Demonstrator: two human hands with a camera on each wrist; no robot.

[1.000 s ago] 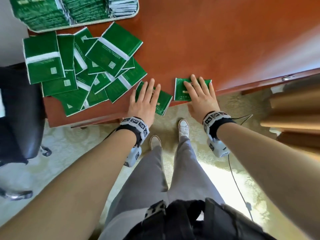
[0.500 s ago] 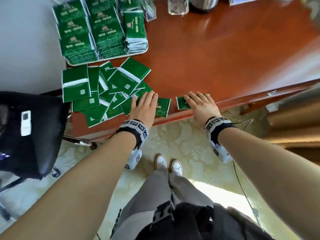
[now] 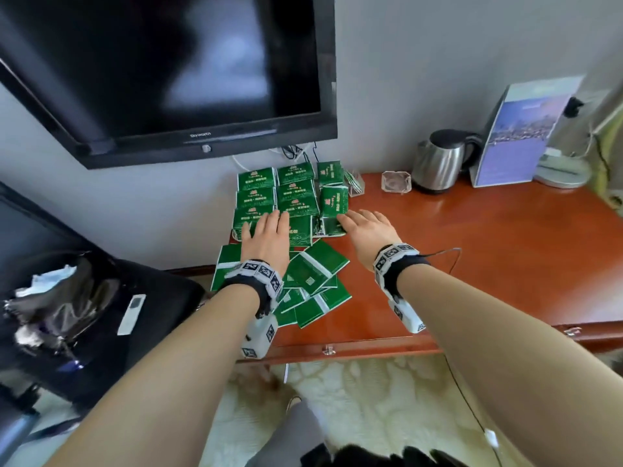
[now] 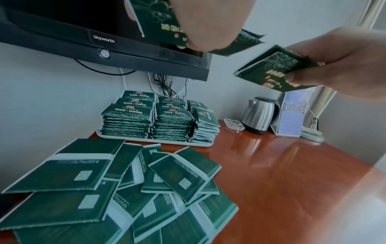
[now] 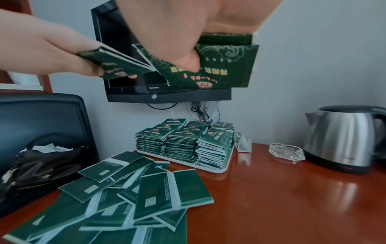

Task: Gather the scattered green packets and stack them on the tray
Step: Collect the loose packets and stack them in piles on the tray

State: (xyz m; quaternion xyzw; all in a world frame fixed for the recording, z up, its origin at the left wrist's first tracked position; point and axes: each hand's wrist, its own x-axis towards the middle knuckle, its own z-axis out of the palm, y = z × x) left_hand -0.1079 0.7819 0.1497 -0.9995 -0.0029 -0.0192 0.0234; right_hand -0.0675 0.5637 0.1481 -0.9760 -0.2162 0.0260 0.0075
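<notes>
Several stacks of green packets (image 3: 290, 193) (image 4: 150, 122) (image 5: 188, 142) stand on a white tray (image 4: 156, 142) (image 5: 221, 170) at the back left of the table, under the TV. A loose pile of scattered packets (image 3: 313, 274) (image 4: 104, 189) (image 5: 135, 198) lies in front of it. My left hand (image 3: 266, 227) (image 4: 198, 24) hovers above the tray's near stacks, pinching a few packets (image 4: 158, 21) (image 5: 117, 64). My right hand (image 3: 350, 224) (image 5: 188, 33) is beside it at the tray's right stack, thumb pressed on its own packets (image 5: 219, 66) (image 4: 277, 71).
A steel kettle (image 3: 438, 163), a glass ashtray (image 3: 396, 182) and a brochure stand (image 3: 519, 129) line the back of the red-brown table (image 3: 472, 264). A TV (image 3: 168, 79) hangs above. A black chair (image 3: 151, 298) with a bag and a remote (image 3: 131, 313) stands left.
Both hands left the table's front edge, where they lay flat on packets. They now hold those packets raised above the tray. The head view lifted toward the wall.
</notes>
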